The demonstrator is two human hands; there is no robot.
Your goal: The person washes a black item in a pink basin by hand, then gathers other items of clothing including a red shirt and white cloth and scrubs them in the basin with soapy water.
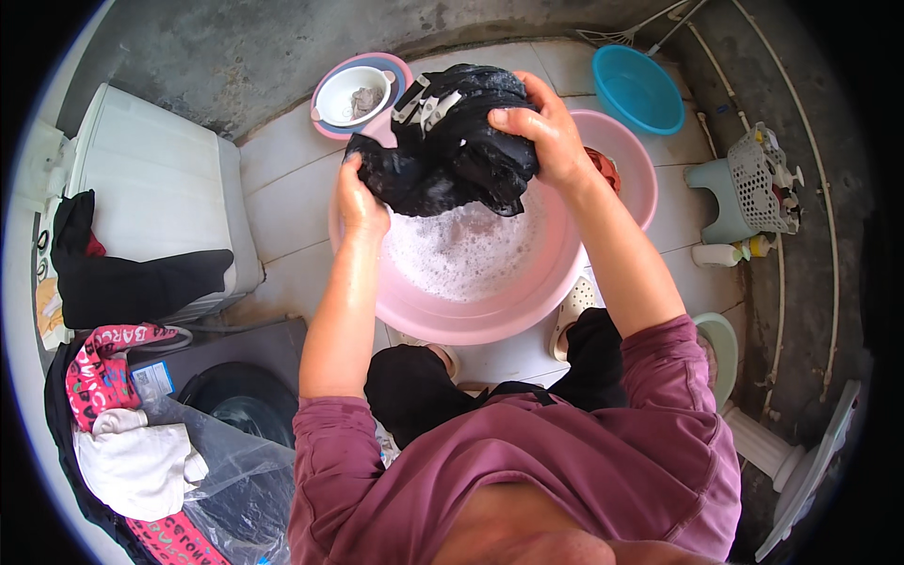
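Note:
A bunched wet black cloth garment (pixel 452 152) with white patterned strips hangs between my hands, above a large pink plastic basin (pixel 480 325) of sudsy water (pixel 459 254). My left hand (pixel 360 198) grips its lower left edge. On its upper right side, my right hand (pixel 547 134) clasps it, thumb on top. The garment covers the far part of the basin. Behind my right forearm a second pink basin (pixel 639 162) holds a reddish-orange cloth (pixel 604 169), partly hidden.
A white washing machine (pixel 155 183) with dark clothes (pixel 141 282) over it stands left. Beyond the basin sit a white bowl (pixel 328 92) and a blue basin (pixel 600 85). At right, a perforated basket (pixel 756 176) rests on a stool (pixel 713 191), near bottles (pixel 717 255) and wall pipes (pixel 812 134).

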